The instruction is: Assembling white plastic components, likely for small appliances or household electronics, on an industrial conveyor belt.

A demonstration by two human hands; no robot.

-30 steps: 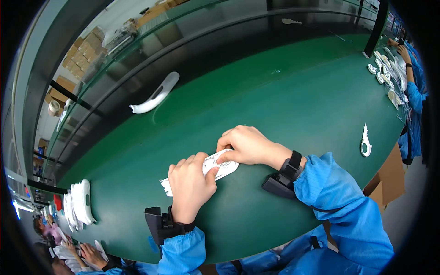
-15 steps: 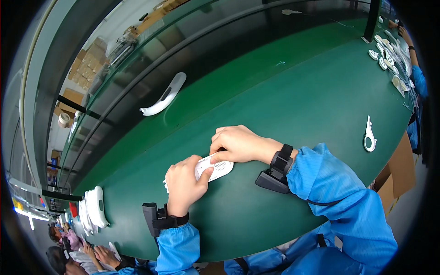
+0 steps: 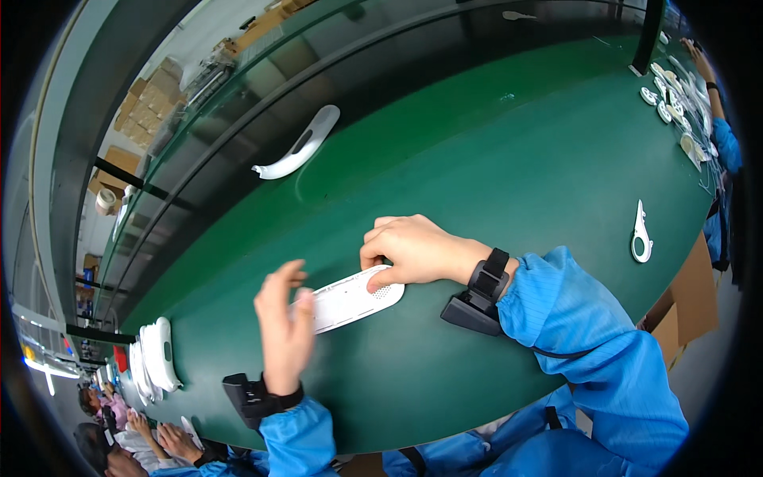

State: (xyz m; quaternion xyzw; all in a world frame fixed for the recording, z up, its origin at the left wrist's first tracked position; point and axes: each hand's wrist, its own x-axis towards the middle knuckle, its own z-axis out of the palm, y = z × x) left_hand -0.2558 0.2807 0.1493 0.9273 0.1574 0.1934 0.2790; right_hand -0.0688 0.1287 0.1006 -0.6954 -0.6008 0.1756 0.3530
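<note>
A long white plastic cover (image 3: 343,304) with a rounded end and a patch of small holes lies slantwise on the green table. My right hand (image 3: 417,248) grips its right end, thumb on top by the holes and fingers curled over the far edge. At the cover's left end my left hand (image 3: 280,322) is raised, slightly blurred, with thumb and fingers apart. Its thumb overlaps the cover's end in the picture; whether they touch I cannot tell. Black straps with dark boxes circle both wrists.
A curved white shell (image 3: 300,147) lies on the green strip beyond. Several white shells (image 3: 159,354) stand together at left. A white ring-ended part (image 3: 640,234) lies at right, and white parts with wires (image 3: 675,99) are heaped far right. Other people sit at lower left and far right.
My left hand has let go of the cover and moved left, uncovering more of it. My right hand stays in place. The curved shell has shifted right and away along the strip.
</note>
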